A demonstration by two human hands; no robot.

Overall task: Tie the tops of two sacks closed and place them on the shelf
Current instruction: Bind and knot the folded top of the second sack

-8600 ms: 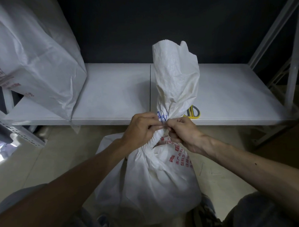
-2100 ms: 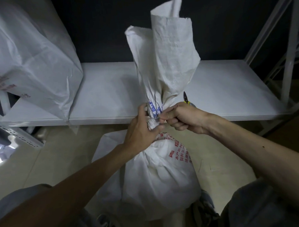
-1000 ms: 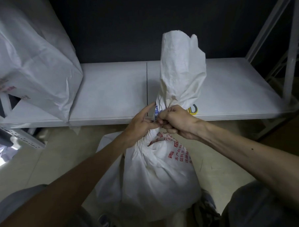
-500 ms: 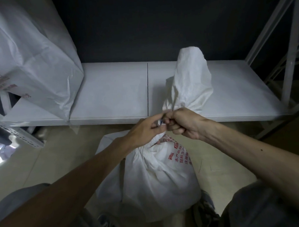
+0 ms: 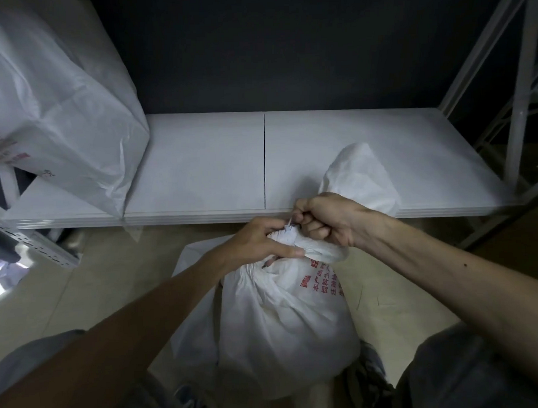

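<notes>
A full white woven sack (image 5: 285, 326) with red print stands on the floor between my knees. Its gathered neck is pinched between both hands. My left hand (image 5: 260, 242) grips the neck from the left with the thumb under it. My right hand (image 5: 327, 221) is a closed fist on the neck and a thin white string end. The loose sack top (image 5: 360, 175) is bent down to the right over the shelf edge. A second white sack (image 5: 50, 99) rests on the left end of the white shelf (image 5: 198, 166).
White metal shelf uprights (image 5: 518, 78) and diagonal braces stand at the right. A perforated rail (image 5: 38, 247) sticks out at the lower left. The floor is beige tile. A dark wall backs the shelf.
The sack's loose top has dropped from upright to folded low and to the right. My right fist has pulled rightward on the neck. Yellow-handled scissors seen earlier on the shelf are now hidden.
</notes>
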